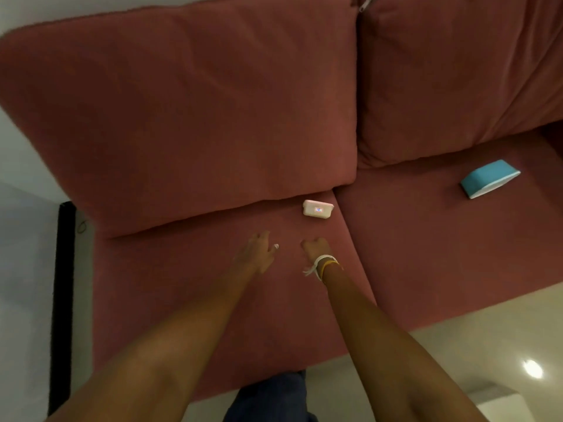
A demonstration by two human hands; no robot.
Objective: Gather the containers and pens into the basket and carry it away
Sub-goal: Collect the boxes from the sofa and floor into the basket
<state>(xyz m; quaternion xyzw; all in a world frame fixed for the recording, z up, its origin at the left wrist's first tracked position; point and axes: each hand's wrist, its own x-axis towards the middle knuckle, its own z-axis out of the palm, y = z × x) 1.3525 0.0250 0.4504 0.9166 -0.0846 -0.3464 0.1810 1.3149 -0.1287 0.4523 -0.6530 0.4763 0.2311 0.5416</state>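
Our left hand (257, 254) reaches with fingers loosely spread, holding nothing; our right hand (315, 248) looks curled and empty. Just beyond them, the small white lidded plastic container (317, 209) rests on the red sofa seat (189, 293), against the back cushion (195, 117). We judge it light and rigid, best grasped across its short sides. A blue plastic box (489, 178) lies far right.
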